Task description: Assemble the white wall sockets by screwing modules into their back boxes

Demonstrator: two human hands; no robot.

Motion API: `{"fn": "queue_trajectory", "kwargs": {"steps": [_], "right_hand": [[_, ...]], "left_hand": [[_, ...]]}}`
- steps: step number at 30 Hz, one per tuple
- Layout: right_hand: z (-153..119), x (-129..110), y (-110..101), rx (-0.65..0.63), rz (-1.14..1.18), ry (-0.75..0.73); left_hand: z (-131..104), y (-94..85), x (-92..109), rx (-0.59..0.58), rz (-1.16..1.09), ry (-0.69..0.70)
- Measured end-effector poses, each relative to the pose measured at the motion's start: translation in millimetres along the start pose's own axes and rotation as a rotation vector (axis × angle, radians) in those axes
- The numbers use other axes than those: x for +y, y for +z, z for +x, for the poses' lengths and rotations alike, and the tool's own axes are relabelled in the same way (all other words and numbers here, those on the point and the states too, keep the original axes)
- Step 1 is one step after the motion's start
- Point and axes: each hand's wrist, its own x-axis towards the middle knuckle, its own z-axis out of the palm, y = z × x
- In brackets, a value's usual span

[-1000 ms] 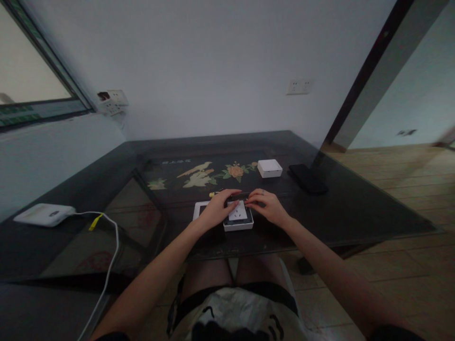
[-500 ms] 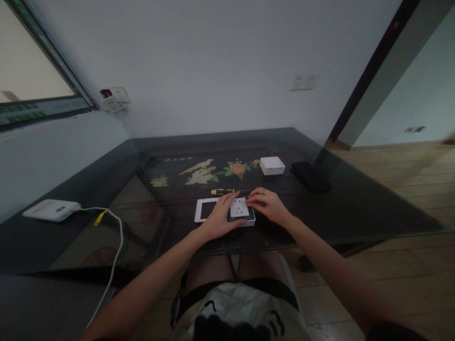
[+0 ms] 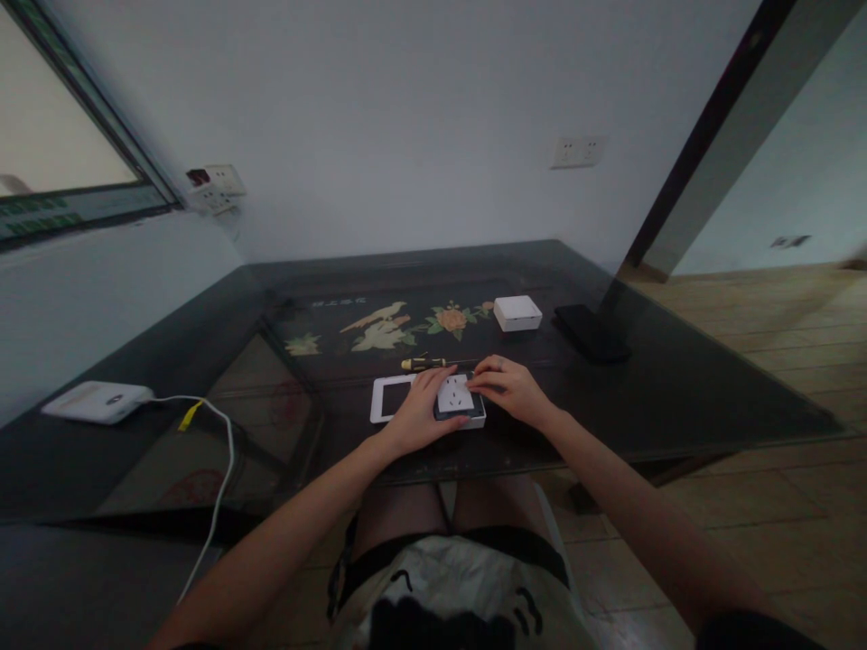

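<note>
A white wall socket [image 3: 454, 394] with a dark border lies on a white box-like base near the front edge of the table. My left hand [image 3: 418, 413] grips it from the left, thumb along the near side and fingers at the far side. At the socket's right edge, the fingertips of my right hand [image 3: 509, 390] are pinched together; whatever is between them is too small to make out. Partly under my left hand is a white cover frame [image 3: 377, 403] with a rectangular opening. Just beyond the hands lies a yellow-and-black screwdriver [image 3: 423, 364], its shaft pointing right.
Farther back on the dark glass-topped table [image 3: 684, 388] sits a white square box [image 3: 518, 312], with a black phone-like object [image 3: 591, 333] to its right. At the left is a white device [image 3: 98, 401] with a white cable [image 3: 230, 447] trailing over the front edge.
Both hands stay at the socket, with only a very slight shift of the right fingertips. The whole view has moved a little.
</note>
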Motion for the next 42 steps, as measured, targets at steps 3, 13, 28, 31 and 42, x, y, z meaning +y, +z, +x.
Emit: {"fn": "queue_trajectory", "kwargs": {"steps": [3, 13, 28, 31, 42], "right_hand": [[0.0, -0.9, -0.5, -0.001, -0.023, -0.007], [0.7, -3.0, -1.9, -0.006, -0.087, -0.055], [-1.4, -4.3, 1.0, -0.003, -0.036, 0.011], [-1.5, -4.5, 1.1, -0.003, -0.017, 0.027], [4.5, -5.2, -4.9, 0.112, 0.039, 0.183]], "left_hand": [[0.2, -0.1, 0.9, -0.002, 0.002, -0.002], [0.3, 1.4, -1.8, 0.012, 0.007, 0.026], [1.3, 0.7, 2.5, 0.014, 0.013, 0.014], [1.3, 0.4, 3.2, 0.009, 0.017, 0.011], [0.9, 0.0, 2.8, 0.006, 0.021, 0.023]]}}
